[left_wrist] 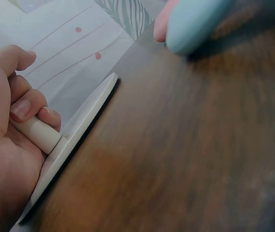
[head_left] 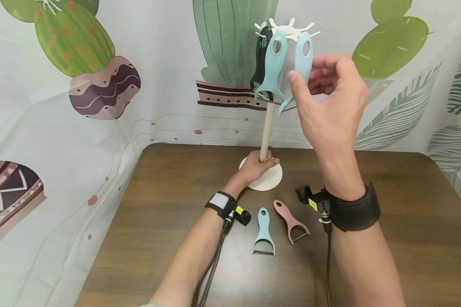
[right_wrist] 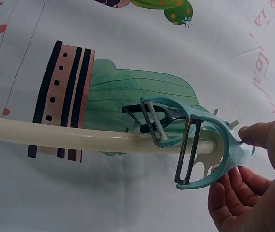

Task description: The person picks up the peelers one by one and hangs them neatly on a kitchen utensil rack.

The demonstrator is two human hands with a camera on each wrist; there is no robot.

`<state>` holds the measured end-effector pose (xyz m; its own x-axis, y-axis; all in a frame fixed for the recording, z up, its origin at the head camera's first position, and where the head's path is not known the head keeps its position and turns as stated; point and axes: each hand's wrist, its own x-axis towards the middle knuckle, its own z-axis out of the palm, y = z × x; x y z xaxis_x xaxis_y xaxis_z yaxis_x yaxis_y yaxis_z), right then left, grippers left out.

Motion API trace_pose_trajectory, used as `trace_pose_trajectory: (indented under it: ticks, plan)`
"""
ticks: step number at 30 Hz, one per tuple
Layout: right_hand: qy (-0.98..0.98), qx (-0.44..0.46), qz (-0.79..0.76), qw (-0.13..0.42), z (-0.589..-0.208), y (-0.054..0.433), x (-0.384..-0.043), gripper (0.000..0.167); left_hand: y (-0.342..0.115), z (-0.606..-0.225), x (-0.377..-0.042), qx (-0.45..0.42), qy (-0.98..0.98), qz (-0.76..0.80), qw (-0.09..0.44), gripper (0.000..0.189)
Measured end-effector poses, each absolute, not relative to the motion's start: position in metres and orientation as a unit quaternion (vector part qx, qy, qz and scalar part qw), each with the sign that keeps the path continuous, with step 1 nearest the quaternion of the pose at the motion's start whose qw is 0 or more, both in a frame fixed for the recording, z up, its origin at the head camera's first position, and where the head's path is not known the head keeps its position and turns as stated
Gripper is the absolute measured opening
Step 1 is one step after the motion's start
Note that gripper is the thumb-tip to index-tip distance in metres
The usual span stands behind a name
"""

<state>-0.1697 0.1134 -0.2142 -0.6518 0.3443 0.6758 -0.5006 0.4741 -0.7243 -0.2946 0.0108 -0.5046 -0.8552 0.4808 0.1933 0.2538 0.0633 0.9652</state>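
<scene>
My right hand (head_left: 330, 98) pinches a light blue peeler (head_left: 303, 55) by its handle, up at the pronged top (head_left: 290, 30) of a cream stand. In the right wrist view the blade of that peeler (right_wrist: 188, 150) points away from the fingers. Another light blue peeler (head_left: 274, 64) and a black peeler (head_left: 262, 59) hang from the prongs just left of it. Low on the stand, my left hand (head_left: 253, 168) grips the pole (head_left: 268, 128), fingers curled round it just above the round base (head_left: 266, 181).
On the brown table (head_left: 157, 221), a light blue peeler (head_left: 264, 230) and a pink peeler (head_left: 290, 219) lie in front of the base, between my forearms. A cloth with printed cacti (head_left: 157, 64) hangs behind the table. Cables (head_left: 215, 264) run along both forearms from the wrist cameras.
</scene>
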Motion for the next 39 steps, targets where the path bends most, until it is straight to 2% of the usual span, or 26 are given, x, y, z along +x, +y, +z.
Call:
trace_pose_trajectory:
  ticks: [22,32,39]
  plan:
    - [-0.755,0.04,0.519,0.399,-0.209,0.11,-0.184,0.024,0.011,-0.506,-0.296,0.242,0.722,0.641,0.093,0.043]
    - [-0.762,0.037,0.514,0.392,-0.211,0.108,-0.187,0.027,0.007,-0.479,-0.281,0.239,0.729,0.633,0.104,0.039]
    - [-0.763,0.033,0.517,0.387,-0.213,0.107,-0.187,0.027,0.005,-0.477,-0.281,0.244,0.726,0.633,0.115,0.039]
